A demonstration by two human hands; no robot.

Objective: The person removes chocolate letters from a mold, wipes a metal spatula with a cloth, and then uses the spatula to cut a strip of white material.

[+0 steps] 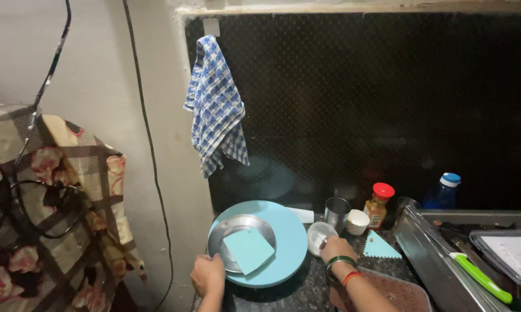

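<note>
My left hand [208, 275] rests closed at the near left edge of a round light-blue turntable [289, 245]. On the turntable lies a shallow steel plate [234, 228] with a square teal scraper [248, 250] on it. My right hand [337, 248], with green and red bangles at the wrist, grips a small white bowl [318, 235] beside the turntable's right side on the dark speckled counter [306, 283].
Behind the bowl stand a steel cup [336, 212], a white paper cup [357, 222], a red-capped spice jar [377, 205] and a blue bottle [444, 192]. A teal comb scraper [379, 247], a brown tray [400, 292] and a green-handled knife [481, 278] lie right. A checked towel [215, 104] hangs above.
</note>
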